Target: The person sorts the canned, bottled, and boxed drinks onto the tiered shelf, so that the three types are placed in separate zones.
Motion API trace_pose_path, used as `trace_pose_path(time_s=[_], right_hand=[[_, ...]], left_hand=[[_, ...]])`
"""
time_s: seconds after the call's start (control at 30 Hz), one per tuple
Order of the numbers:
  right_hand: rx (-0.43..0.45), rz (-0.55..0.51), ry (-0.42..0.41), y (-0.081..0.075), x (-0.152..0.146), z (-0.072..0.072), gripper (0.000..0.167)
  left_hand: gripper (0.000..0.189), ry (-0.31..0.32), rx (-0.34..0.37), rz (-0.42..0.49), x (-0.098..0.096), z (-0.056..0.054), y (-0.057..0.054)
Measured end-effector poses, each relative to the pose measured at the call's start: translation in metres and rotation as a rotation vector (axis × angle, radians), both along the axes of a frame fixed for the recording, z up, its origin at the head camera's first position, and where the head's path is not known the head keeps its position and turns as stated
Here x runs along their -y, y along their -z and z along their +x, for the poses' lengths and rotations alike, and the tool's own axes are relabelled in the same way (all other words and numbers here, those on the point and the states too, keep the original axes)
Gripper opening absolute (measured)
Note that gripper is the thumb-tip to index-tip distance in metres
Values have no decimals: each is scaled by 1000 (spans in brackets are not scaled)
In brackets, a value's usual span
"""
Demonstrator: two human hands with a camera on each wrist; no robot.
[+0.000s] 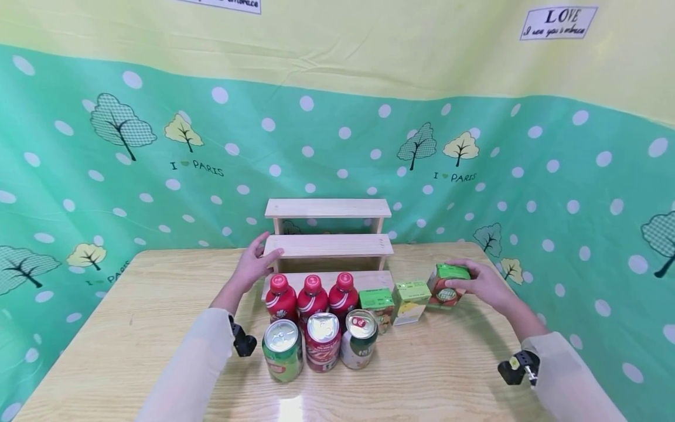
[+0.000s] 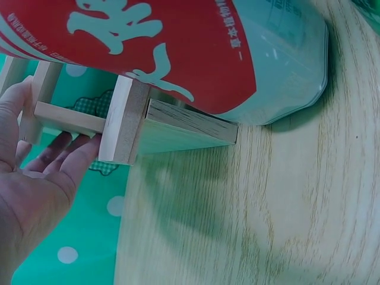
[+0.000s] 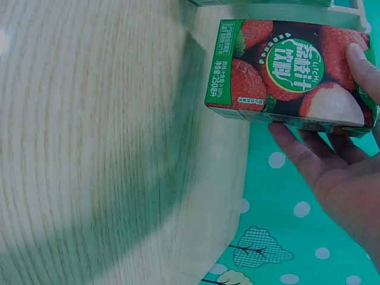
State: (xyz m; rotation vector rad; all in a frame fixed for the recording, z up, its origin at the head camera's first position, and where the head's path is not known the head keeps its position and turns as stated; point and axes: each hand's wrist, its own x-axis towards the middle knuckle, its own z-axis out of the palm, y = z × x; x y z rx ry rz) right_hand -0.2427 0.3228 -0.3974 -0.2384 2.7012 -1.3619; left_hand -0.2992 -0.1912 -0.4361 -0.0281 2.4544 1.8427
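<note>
My right hand grips a litchi juice box at its top end, thumb on the printed front and fingers on the opposite side. In the head view this juice box is right of the other cartons. My left hand holds the left end of a three-tier wooden step rack, thumb over the middle tier and fingers around the side frame. A red-capped bottle stands by the rack's lowest tier, and its red label fills the top of the left wrist view.
Two more red bottles continue the row, followed by a green-topped carton and a yellow-green carton. In front stand a green can, a red can and a white-and-green can. A patterned cloth hangs behind the wooden table.
</note>
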Motion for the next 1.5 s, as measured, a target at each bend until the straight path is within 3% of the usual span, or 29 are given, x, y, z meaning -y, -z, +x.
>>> trace_pose_path(time_s=[0.53,1.0,1.1,1.5], right_hand=[[-33,26,63,-30,4,-7,65],[-77,54,97,-78,30,-22,68],[-83,51,102,-88,37,-27,68],[-90,24,106,-117,66,-38,67]], left_hand=[[84,-6,8,4,0,0,0],[84,-6,15,27,0,0,1],[83,-8,24,30,-1,3,-4],[83,-10,21,26,0,1,0]])
